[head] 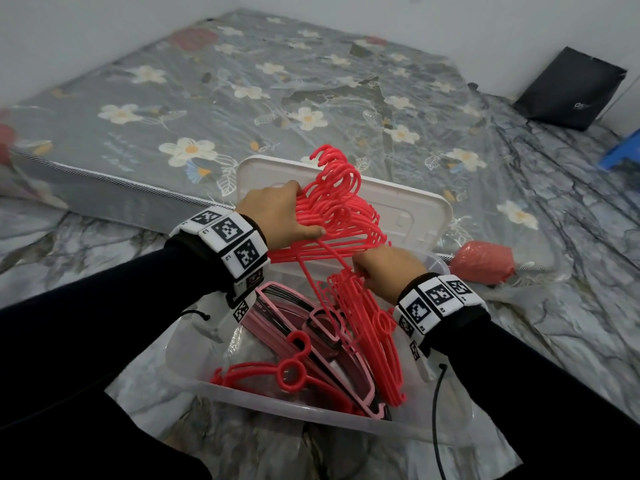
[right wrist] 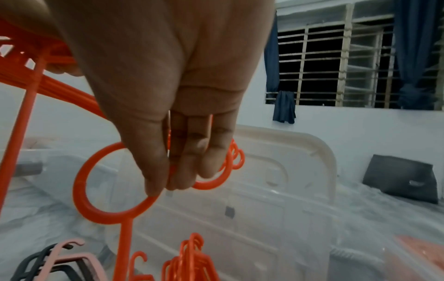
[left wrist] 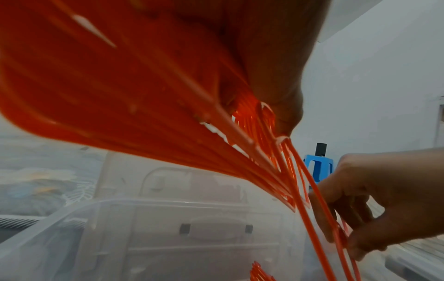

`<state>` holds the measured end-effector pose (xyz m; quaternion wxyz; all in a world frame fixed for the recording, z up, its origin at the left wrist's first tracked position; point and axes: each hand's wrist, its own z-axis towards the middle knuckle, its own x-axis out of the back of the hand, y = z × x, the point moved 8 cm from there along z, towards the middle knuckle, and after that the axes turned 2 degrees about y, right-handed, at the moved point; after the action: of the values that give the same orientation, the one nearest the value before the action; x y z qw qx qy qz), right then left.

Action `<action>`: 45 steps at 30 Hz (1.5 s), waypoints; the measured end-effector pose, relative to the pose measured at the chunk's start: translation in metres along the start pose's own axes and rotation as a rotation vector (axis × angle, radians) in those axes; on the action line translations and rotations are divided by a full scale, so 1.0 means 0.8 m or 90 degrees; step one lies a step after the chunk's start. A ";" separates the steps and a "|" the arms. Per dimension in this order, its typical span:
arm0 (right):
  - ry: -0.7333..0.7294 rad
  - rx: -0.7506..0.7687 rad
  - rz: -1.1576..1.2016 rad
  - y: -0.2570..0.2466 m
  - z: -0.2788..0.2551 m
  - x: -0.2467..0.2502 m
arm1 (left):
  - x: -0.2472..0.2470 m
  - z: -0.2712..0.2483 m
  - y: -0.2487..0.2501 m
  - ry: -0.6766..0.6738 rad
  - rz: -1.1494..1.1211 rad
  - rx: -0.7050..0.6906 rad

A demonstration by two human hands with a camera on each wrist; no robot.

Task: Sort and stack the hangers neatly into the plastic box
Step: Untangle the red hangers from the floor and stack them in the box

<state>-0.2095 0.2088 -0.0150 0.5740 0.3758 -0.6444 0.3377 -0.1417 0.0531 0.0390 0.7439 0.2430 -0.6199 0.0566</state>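
Two hands (head: 277, 216) work over one clear plastic box (head: 263, 403) with one white lid (head: 415, 209) behind it. Red hangers (head: 339, 216), too many and too tangled to count, come in three bunches. One mattress (head: 242, 98), one black bag (head: 571, 88) and one blue stool (head: 623, 150) are visible.

A floral mattress (head: 242, 98) wrapped in clear plastic fills the upper frame. A black paper bag (head: 571, 90) leans at upper right, a blue stool (head: 621, 152) at the right edge, a red bundle (head: 483, 262) centre right.
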 end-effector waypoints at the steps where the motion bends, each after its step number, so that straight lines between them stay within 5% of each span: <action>1: 0.027 0.007 -0.015 -0.001 -0.001 0.006 | 0.000 0.000 -0.001 -0.002 0.000 0.002; 14: 0.132 -0.013 -0.089 0.010 -0.014 0.043 | -0.015 -0.007 0.007 -0.079 0.001 -0.004; 21: 0.313 -0.143 0.169 0.049 -0.032 0.072 | 0.001 -0.001 -0.006 -0.022 -0.040 0.028; 23: 0.280 -0.251 0.246 0.074 -0.033 0.058 | 0.005 0.001 -0.010 -0.013 -0.064 0.041; 26: 0.108 -0.340 0.450 0.084 -0.024 0.011 | 0.007 0.001 -0.011 -0.006 -0.083 0.043; 29: 0.086 -0.274 0.636 0.067 -0.013 -0.007 | 0.004 0.001 -0.013 -0.010 -0.082 0.048; 33: 0.135 -0.221 0.670 0.067 -0.008 0.003 | 0.009 0.004 -0.026 -0.002 -0.082 0.079; 40: 0.182 -0.203 0.507 0.098 -0.023 0.033 | 0.029 0.008 -0.055 0.060 -0.083 0.115; 45: 0.157 -0.080 0.352 0.067 -0.039 0.062 | 0.026 0.006 -0.043 0.035 -0.079 0.082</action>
<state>-0.2438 0.2570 0.0374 0.5562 0.1062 -0.6672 0.4840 -0.1281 0.0164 0.0496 0.7454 0.3271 -0.5781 0.0568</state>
